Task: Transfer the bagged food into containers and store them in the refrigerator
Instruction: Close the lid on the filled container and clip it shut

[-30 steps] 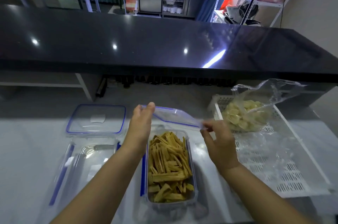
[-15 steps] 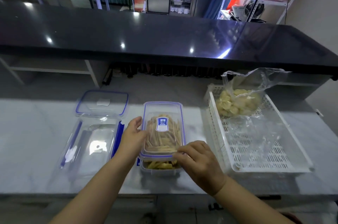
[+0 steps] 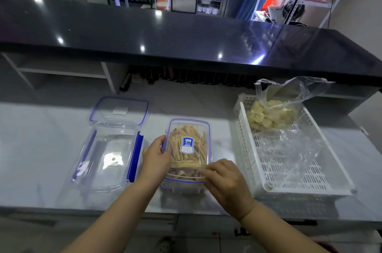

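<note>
Clear lid [image 3: 187, 145] sits on the food-filled container [image 3: 183, 185] mid-counter [image 3: 41, 133] — left hand [image 3: 154, 157] grips its left edge, right hand [image 3: 224, 180] pinches the near corner; bagged food [image 3: 270, 115] lies in the white basket [image 3: 322, 174].

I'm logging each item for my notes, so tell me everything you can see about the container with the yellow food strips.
The container is a clear plastic rectangular box standing upright on the pale counter, between an empty open container and a white basket. It holds yellow strips. A clear lid with a blue seal line and blue label lies on top. The left hand touches its left edge; the right hand its near right corner.
</note>
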